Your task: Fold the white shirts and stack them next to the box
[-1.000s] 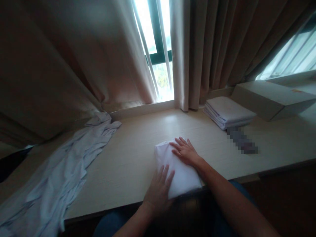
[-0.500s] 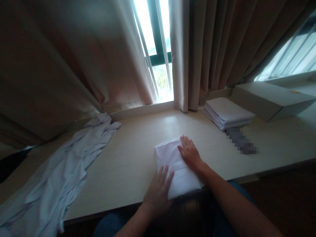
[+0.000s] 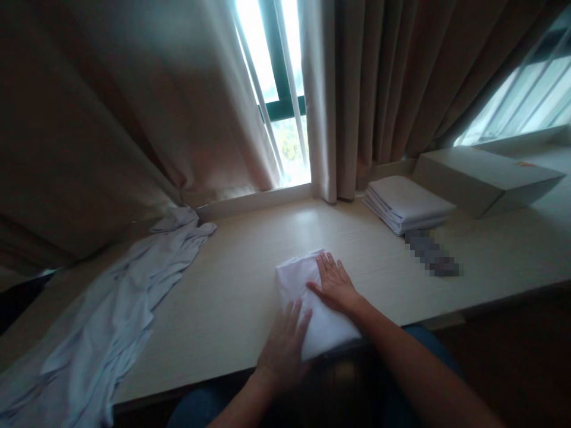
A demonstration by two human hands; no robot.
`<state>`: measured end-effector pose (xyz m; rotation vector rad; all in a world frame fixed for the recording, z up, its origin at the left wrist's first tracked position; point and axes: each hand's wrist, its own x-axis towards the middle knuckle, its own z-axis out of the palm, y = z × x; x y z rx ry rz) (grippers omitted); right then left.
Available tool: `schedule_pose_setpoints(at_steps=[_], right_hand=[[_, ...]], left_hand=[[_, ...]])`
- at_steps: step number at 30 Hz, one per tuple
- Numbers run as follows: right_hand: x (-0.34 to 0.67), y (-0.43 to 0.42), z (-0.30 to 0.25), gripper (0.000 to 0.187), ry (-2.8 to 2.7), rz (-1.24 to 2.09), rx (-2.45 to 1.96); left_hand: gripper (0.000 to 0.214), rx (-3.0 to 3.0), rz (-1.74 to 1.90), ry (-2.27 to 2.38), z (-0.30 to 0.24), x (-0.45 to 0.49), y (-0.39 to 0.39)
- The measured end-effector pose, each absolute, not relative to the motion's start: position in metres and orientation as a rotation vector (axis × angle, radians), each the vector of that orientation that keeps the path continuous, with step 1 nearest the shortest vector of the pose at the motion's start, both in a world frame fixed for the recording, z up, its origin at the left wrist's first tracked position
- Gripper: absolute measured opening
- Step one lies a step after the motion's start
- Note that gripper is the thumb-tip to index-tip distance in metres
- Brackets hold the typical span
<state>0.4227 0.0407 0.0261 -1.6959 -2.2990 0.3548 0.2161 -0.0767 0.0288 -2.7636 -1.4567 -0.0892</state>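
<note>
A folded white cloth [image 3: 298, 284] lies at the near edge of a pale wooden table [image 3: 250, 279]. My left hand [image 3: 284, 343] rests flat on the cloth's near left corner, fingers stretched out. My right hand [image 3: 333, 285] lies flat on the cloth's right side, fingers spread and pointing away from me. Neither hand grips anything.
A heap of unfolded white cloth [image 3: 107, 321] trails along the table's left side. A stack of folded white cloths [image 3: 405, 204] sits at the back right, beside a flat cardboard box [image 3: 482, 177]. A blurred dark object [image 3: 430, 252] lies before the stack. Curtains [image 3: 375, 89] hang behind.
My right hand has slid back and forth over the right side of the folded cloth. My left hand has stayed put on the near corner. The view shifted slightly.
</note>
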Motion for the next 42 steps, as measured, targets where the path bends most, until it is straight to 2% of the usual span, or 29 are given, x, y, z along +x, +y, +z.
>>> schedule_pose_setpoints(at_steps=[6,12,16,23,42], right_hand=[[0.422,0.039,0.027,0.089,-2.288,0.358,-1.704],[0.421,0.038,0.029,0.088,-2.298,0.346,-1.694],[0.422,0.037,0.03,0.085,-2.285,0.327,-1.68],[0.422,0.038,0.031,0.092,-2.263,0.344,-1.669],[0.42,0.037,0.034,0.092,-2.254,0.334,-1.701]], left_hand=[[0.098,-2.805,-0.159,-1.413,0.032,0.208,-0.077],[0.065,-2.733,-0.233,-1.436,0.051,0.21,-0.039],[0.059,-2.721,-0.198,-1.556,0.059,0.231,0.011],[0.065,-2.462,-0.193,-2.0,0.035,0.233,0.037],[0.066,-2.443,-0.272,-2.0,0.03,0.231,0.034]])
